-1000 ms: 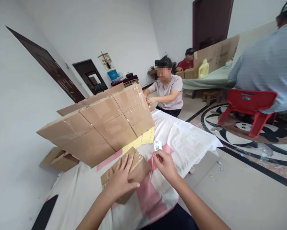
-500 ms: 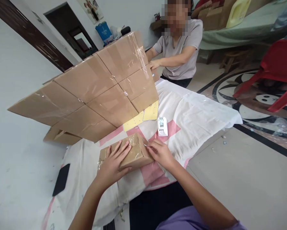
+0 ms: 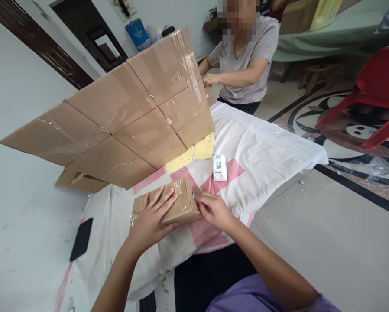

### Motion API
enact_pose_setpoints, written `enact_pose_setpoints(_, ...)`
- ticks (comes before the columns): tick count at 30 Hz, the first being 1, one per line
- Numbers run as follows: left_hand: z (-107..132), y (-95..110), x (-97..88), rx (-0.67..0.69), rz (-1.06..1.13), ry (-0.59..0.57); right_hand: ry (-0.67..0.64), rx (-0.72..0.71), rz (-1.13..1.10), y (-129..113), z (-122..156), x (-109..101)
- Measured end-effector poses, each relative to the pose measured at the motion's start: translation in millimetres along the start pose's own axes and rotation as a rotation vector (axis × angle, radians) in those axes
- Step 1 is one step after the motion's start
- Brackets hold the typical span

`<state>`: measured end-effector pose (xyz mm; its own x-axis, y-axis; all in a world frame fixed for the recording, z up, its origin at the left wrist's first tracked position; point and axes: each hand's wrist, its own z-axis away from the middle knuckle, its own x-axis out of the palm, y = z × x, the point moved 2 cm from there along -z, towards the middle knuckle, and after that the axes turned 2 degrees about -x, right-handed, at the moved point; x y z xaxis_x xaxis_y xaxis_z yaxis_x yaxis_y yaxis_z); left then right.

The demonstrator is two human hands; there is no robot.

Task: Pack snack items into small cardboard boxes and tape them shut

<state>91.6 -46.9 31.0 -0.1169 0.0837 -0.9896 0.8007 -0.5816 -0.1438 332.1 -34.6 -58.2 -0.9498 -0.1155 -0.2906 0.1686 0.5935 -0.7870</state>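
A small cardboard box wrapped in clear tape lies on the white and pink cloth in front of me. My left hand rests flat on the box top with fingers spread. My right hand presses its fingertips against the box's right end, fingers bent together. A white tape dispenser lies on the cloth just beyond my right hand.
A stack of taped cardboard boxes rises behind the small box. A person in a grey shirt sits opposite. A black phone lies at left. A red chair stands at right.
The view tipped down and nearer. The small box came down flat on the cloth. My right hand moved from near the dispenser onto the box's right end.
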Motion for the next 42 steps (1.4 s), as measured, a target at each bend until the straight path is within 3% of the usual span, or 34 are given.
enact_pose_setpoints(3, 7.5, -3.1, -1.5, 0.102, -0.06, 0.119, -0.053, 0.005, 0.03, -11.7, 10.9, 4.2)
enact_pose_setpoints(5, 15.9, 5.8, -1.2, 0.079, -0.142, 0.35, -0.052, 0.004, 0.032, -16.4, 19.9, 9.0)
enact_pose_setpoints(8, 26.5, 42.1, 5.6, -0.115, -0.176, 0.727, -0.023, 0.009, -0.034, -15.1, 29.0, 14.0)
enact_pose_setpoints(13, 14.7, 110.0, 30.5, -0.571, -0.037, 0.944, 0.11, 0.117, -0.173, 2.9, 19.5, 9.1)
enact_pose_setpoints(16, -0.6, 124.3, 44.2, -0.728, 0.012, 0.995, 0.035, 0.171, -0.234, 11.9, 7.1, 11.1)
enact_pose_setpoints(21, -13.2, 122.7, 54.9, -0.704, 0.037, 1.044, -0.134, 0.227, -0.363, 15.5, -3.6, 21.0)
enact_pose_setpoints(28, -9.8, 121.5, 58.4, -0.676, 0.142, 1.072, -0.109, 0.224, -0.331, 12.7, -5.0, 23.8)
enact_pose_setpoints(35, -5.8, 122.7, 60.4, -0.702, 0.168, 1.001, -0.122, 0.242, -0.383, 11.9, -0.8, 29.0)
enact_pose_setpoints(39, -0.9, 119.5, 57.9, -0.646, 0.137, 1.021, -0.079, 0.273, -0.383, 8.7, 0.3, 30.0)
enact_pose_setpoints(42, 3.4, 110.7, 64.4, -0.533, 0.088, 1.049, -0.077, 0.204, -0.368, 6.5, -2.1, 28.8)
